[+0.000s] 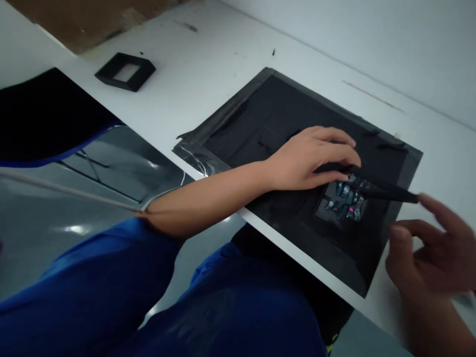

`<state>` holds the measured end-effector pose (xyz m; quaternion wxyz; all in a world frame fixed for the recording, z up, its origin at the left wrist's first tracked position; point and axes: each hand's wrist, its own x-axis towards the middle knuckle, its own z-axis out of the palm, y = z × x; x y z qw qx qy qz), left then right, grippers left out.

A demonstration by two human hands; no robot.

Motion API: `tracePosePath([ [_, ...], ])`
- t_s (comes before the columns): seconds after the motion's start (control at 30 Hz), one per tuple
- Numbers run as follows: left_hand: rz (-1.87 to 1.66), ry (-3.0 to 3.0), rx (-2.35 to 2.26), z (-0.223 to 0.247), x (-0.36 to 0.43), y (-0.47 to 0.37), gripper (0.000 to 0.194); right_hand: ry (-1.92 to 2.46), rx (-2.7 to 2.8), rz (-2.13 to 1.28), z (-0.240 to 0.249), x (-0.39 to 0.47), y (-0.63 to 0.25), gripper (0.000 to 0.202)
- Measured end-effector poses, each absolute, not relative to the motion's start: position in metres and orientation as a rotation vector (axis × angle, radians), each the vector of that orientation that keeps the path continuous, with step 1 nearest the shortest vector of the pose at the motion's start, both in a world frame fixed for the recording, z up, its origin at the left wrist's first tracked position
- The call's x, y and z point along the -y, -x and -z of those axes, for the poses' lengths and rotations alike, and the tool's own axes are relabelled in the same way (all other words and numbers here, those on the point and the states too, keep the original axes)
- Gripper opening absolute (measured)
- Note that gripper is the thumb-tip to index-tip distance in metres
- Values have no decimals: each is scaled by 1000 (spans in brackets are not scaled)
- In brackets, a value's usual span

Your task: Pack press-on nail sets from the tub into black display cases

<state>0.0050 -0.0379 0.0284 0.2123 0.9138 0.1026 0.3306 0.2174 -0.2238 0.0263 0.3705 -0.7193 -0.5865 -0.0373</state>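
Observation:
My left hand (pixel 320 153) rests over a black mat (pixel 238 134), fingers curled and thumb close to the index finger. Between them starts a long tapered black piece (pixel 388 190), smooth and dark; whether it is tweezers or a strip I cannot tell. Its far end meets the index fingertip of my right hand (pixel 435 253), which is blurred, with the index finger stretched and thumb apart from it. Just below my left thumb sits a small dark block (pixel 325 210) bearing several shiny teal pieces (pixel 345 196) with pink spots. My left fingertips are partly hidden.
A hollow black frame (pixel 106 74) lies on the white table (pixel 208 64) at the upper left. Brown cardboard (pixel 89 25) is behind it. A black chair with blue edging (pixel 48 119) stands beside the table. A pale cord (pixel 74 191) runs to my left forearm.

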Motion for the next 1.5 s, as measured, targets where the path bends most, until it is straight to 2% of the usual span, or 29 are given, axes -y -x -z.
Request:
tracePosePath([
  [0.13, -639, -2575, 7, -31, 40, -1, 23, 1744, 1810, 175, -27, 223, -213, 19],
  [0.17, -542, -2573, 39, -31, 42, 0, 26, 1710, 1877, 149, -27, 222, -215, 21],
  [0.3, -301, -2612, 25, -27, 53, -3, 60, 1567, 2086, -147, -22, 219, -223, 24],
  [0.43, -353, -2699, 42, -19, 60, -9, 74, 1625, 2080, -403, -15, 215, -224, 37],
  [0.53, -422, -2806, 66, -11, 61, -14, 64, 1648, 2070, -401, -13, 214, -221, 44],
  [0.67, -465, -2885, 31, -4, 62, -18, 53, 1658, 2040, -369, -7, 215, -224, 43],
  [0.83, -676, -2898, -67, -3, 54, -17, 48, 1649, 1944, -338, 6, 216, -229, 44],
  [1.03, -1074, -2835, -512, -11, 35, 16, 47, 1685, 1845, -252, 14, 216, -226, 70],
  [1.17, -1203, -2747, -907, -21, 9, 81, 48, 1741, 1852, -193, 16, 213, -229, 64],
  [1.33, -1183, -2515, -1531, -23, -32, 172, 39, 1825, 1930, -124, 21, 207, -232, 58],
  [1.5, -910, -2383, -1767, -4, -59, 201, 37, 1889, 1954, -75, 28, 210, -229, 50],
])
